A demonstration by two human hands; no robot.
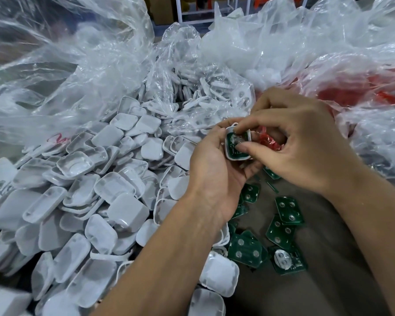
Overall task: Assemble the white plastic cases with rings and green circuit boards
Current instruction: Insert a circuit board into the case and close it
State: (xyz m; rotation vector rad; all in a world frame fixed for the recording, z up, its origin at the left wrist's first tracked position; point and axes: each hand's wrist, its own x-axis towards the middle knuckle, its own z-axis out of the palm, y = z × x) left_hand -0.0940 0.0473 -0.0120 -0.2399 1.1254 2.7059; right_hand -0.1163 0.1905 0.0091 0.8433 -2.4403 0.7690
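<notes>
My left hand [211, 160] grips a white plastic case [237, 142]; right hand [301, 142] pinches its green circuit board [236, 145]. Heaped white shells [96, 190] and crumpled clear bags [78, 65] crowd around.

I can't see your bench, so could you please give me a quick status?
Left hand grips white case. Right hand presses green board into it. Nothing blocking.

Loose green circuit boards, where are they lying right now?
In the head view the loose green circuit boards lie scattered lower right of centre, between the forearms, right of the pile of white cases.
</notes>
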